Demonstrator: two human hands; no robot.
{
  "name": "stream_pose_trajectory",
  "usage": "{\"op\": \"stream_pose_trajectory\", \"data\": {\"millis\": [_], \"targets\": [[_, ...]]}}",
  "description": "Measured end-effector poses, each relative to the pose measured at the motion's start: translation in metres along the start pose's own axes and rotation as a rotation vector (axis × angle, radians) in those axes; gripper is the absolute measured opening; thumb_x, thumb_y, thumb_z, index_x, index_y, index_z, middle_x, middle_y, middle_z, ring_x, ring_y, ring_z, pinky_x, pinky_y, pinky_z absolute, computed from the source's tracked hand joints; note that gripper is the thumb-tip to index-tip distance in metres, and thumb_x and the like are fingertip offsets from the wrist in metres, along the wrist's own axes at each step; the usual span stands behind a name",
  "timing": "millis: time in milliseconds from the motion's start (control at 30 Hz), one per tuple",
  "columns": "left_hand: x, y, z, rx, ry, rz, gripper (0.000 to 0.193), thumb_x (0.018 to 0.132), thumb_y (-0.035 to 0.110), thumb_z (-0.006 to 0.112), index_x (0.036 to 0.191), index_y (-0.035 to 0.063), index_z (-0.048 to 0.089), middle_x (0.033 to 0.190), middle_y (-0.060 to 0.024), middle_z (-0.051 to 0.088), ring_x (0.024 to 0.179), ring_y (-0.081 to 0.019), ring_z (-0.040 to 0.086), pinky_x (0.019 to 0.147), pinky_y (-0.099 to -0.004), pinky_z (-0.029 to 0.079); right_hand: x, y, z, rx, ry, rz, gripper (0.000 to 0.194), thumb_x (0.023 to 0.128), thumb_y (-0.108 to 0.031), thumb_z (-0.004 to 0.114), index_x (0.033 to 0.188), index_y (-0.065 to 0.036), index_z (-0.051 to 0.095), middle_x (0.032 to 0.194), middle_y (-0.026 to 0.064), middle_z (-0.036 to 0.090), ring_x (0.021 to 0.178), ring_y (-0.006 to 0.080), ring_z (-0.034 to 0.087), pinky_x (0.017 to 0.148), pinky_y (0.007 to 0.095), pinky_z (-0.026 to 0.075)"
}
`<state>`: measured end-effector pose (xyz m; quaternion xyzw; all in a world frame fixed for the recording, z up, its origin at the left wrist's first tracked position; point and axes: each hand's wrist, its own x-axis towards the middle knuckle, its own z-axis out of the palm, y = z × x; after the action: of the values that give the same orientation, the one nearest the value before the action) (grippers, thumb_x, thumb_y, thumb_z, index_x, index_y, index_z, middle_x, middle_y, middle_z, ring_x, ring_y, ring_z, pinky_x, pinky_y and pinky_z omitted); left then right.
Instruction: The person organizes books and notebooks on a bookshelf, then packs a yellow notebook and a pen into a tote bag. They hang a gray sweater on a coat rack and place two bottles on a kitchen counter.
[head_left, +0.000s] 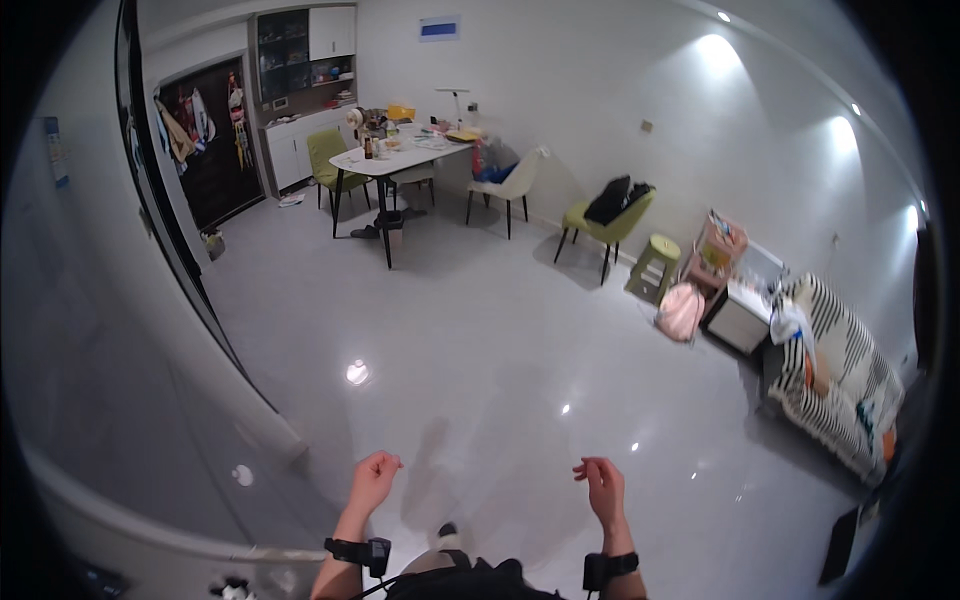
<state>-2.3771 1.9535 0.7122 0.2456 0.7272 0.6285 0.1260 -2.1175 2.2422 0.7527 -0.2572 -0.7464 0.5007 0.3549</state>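
My left hand (375, 478) is held out over the glossy tiled floor (480, 330), its fingers curled in and nothing visible in them. Level with it on the other side, my right hand (604, 482) hangs with bent, slightly parted fingers and holds nothing I can see. Neither hand touches anything. Each forearm wears a black strap with a small box, the left box (379, 557) and the right box (595, 572). Below, between my arms, a dark-tipped foot (448, 530) shows on the floor.
A cluttered white dining table (420, 156) stands ahead, with chairs around it. Along the right wall are a green chair (634, 215) bearing a black bag, a stool (654, 266), a pink backpack (681, 311) and a striped sofa (840, 367). A wall edge (289, 444) juts in at left.
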Motion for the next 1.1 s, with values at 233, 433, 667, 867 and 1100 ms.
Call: {"op": "stream_pose_trajectory", "data": {"millis": [233, 433, 667, 867, 1100], "targets": [[0.270, 0.016, 0.073, -0.019, -0.252, -0.031, 0.018, 0.090, 0.018, 0.058, 0.084, 0.0027, 0.064, 0.058, 0.0034, 0.046, 0.056, -0.0043, 0.039, 0.051, -0.0226, 0.034, 0.209, 0.069, 0.018, 0.082, 0.123, 0.093, 0.022, 0.096, -0.014, 0.048, 0.101, 0.005, 0.059, 0.081, 0.0119, 0.066, 0.071, 0.0161, 0.063, 0.067, 0.0274, 0.052], [0.401, 0.013, 0.098, 0.128, -0.121, -0.081, 0.022, 0.089, 0.023, 0.059, 0.085, 0.0024, 0.065, 0.062, 0.0004, 0.055, 0.060, -0.0070, 0.045, 0.054, -0.0247, 0.039, 0.396, 0.116, 0.039, 0.068, 0.116, 0.037, 0.020, 0.096, -0.010, 0.046, 0.100, 0.006, 0.058, 0.081, 0.0128, 0.065, 0.072, 0.0171, 0.064, 0.065, 0.0285, 0.054], [0.569, 0.005, 0.080, 0.059, 0.179, -0.011, 0.021, 0.090, 0.019, 0.057, 0.082, 0.0006, 0.065, 0.062, 0.0002, 0.056, 0.058, -0.0062, 0.046, 0.054, -0.0240, 0.039, 0.636, 0.079, 0.148, 0.089, -0.109, 0.007, 0.018, 0.095, -0.011, 0.049, 0.102, 0.002, 0.061, 0.083, 0.0106, 0.068, 0.075, 0.0159, 0.066, 0.066, 0.0279, 0.054], [0.723, -0.004, 0.049, 0.129, 0.340, -0.151, 0.021, 0.090, 0.018, 0.058, 0.079, 0.0004, 0.064, 0.061, 0.0027, 0.053, 0.058, -0.0039, 0.044, 0.053, -0.0218, 0.036, 0.842, 0.088, 0.264, 0.038, -0.471, -0.030, 0.018, 0.094, -0.011, 0.051, 0.102, 0.001, 0.062, 0.086, 0.0095, 0.069, 0.075, 0.0147, 0.066, 0.069, 0.0262, 0.052], [1.002, -0.011, 0.020, 0.023, 0.349, -0.041, 0.021, 0.090, 0.017, 0.057, 0.081, -0.0006, 0.063, 0.064, 0.0019, 0.053, 0.059, -0.0049, 0.044, 0.055, -0.0216, 0.036, 1.006, 0.083, 0.319, -0.020, -0.379, 0.020, 0.018, 0.094, -0.010, 0.051, 0.102, 0.001, 0.062, 0.086, 0.0100, 0.069, 0.074, 0.0151, 0.066, 0.069, 0.0258, 0.052]]}}
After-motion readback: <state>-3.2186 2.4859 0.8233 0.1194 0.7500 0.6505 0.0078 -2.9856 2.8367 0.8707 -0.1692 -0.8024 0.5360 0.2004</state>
